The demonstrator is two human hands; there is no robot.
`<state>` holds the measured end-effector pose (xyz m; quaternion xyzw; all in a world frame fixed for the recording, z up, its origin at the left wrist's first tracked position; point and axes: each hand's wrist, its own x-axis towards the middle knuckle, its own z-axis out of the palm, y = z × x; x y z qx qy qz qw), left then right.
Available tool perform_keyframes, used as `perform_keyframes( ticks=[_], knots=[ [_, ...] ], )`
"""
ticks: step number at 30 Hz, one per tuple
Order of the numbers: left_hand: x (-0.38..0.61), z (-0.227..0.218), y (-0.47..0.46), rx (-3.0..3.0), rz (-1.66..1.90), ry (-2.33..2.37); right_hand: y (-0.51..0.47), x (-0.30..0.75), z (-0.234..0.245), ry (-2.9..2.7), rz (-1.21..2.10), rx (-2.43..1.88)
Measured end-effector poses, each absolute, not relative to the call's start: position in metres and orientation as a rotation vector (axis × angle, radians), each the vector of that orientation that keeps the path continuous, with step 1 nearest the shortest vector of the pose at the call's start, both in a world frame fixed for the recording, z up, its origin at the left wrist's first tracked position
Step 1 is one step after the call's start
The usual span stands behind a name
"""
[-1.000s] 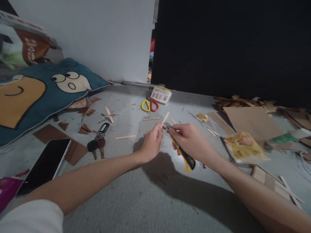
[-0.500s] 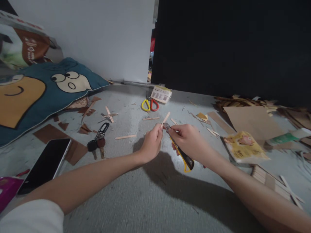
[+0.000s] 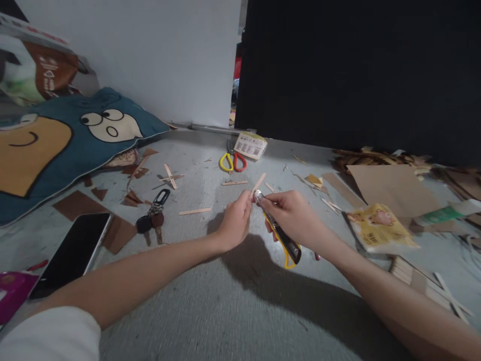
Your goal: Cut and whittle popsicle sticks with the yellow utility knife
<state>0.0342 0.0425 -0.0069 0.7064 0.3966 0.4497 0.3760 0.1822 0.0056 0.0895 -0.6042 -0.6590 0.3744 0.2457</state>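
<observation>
Between the thumb and fingers of my left hand point(image 3: 236, 220) is a wooden craft stick point(image 3: 259, 181), its far end pointing up and away. My right hand point(image 3: 291, 215) is closed around a yellow and black utility knife point(image 3: 287, 243). The metal tip of the knife lies against or right beside the stick, close to my left fingertips; whether the blade touches the wood I cannot tell. More craft sticks lie around my hands: one point(image 3: 194, 211) to the left, another point(image 3: 234, 183) just beyond, and two crossed point(image 3: 172, 176) farther left.
Scissors point(image 3: 233, 162) with yellow and red handles lie ahead beside a small packet point(image 3: 251, 145). At left are keys point(image 3: 153, 220), a phone point(image 3: 71, 253), brown card scraps and a blue cushion point(image 3: 124, 113). To the right are a yellow bag point(image 3: 379, 228), a tube point(image 3: 447, 213) and bundled sticks point(image 3: 417, 281).
The knife's metal tip has turned slightly and now catches the light beside the stick. Both hands keep their grips and have barely moved; the whole view shifts a little.
</observation>
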Motion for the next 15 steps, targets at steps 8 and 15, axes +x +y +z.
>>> perform_keyframes(
  ticks=[8, 15],
  knots=[
    [0.036, -0.007, 0.041, 1.772, 1.153, 1.035, -0.004, 0.180, 0.090, -2.013, 0.437, -1.747],
    [0.038, -0.007, 0.039, 1.564, 1.147, 0.872, -0.013, 0.188, 0.113, -1.952, 0.527, -1.646]
  ],
)
